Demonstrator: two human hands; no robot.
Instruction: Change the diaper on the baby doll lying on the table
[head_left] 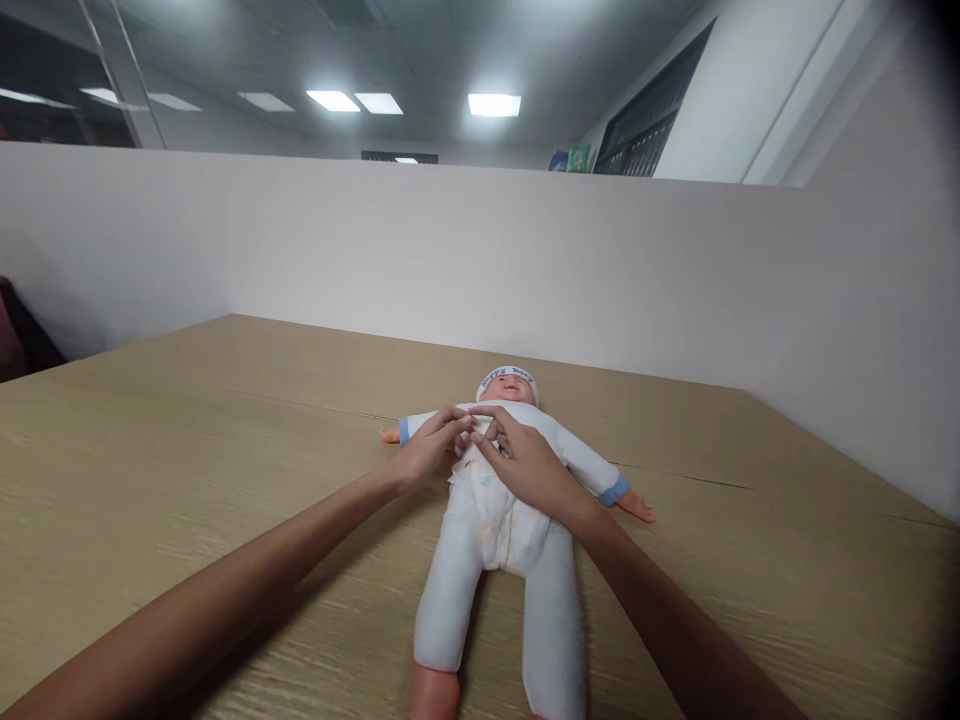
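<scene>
A baby doll (pixel 510 390) lies on its back with its head away from me, in a white suit with blue cuffs and a lettered white headband. Around its hips, over the suit, sits a white diaper (pixel 499 515). My left hand (pixel 433 445) is at the left side of the doll's belly, fingers bent and closed by the diaper's upper edge. From the other side my right hand (pixel 525 460) reaches across the belly, its fingers curled and their tips close to my left fingertips. Whatever lies between the fingertips is mostly hidden.
The doll rests on a wood-grain table (pixel 225 430) with thin seams across it. A pale partition wall (pixel 375 250) rises behind the table and continues along the right. Something dark (pixel 26 335) stands beyond the table's left edge.
</scene>
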